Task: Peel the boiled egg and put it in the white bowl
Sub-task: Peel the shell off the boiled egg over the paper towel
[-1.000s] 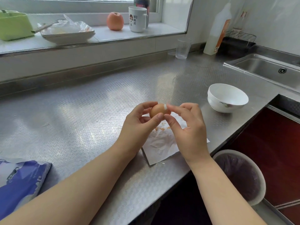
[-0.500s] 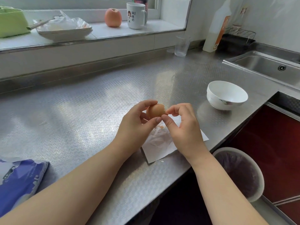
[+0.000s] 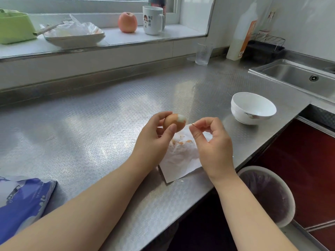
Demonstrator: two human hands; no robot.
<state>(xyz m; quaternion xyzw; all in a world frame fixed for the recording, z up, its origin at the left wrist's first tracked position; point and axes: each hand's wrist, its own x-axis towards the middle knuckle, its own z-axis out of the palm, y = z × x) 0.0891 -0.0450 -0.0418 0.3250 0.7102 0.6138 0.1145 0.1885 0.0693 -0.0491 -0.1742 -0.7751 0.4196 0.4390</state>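
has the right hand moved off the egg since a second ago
Yes. The right hand has pulled away from the egg, toward the bowl, pinching a bit of shell.

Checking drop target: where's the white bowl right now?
In the head view the white bowl sits empty on the steel counter, right of both hands, between the sink and the counter's front edge.

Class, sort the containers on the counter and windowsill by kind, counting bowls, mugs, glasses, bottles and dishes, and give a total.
Bowls: 1, the white bowl
Mugs: 1, the white mug
Glasses: 1, the clear glass
Bottles: 2, the white bottle and the dark bottle behind the mug
Dishes: 1, the shallow dish
Total: 6
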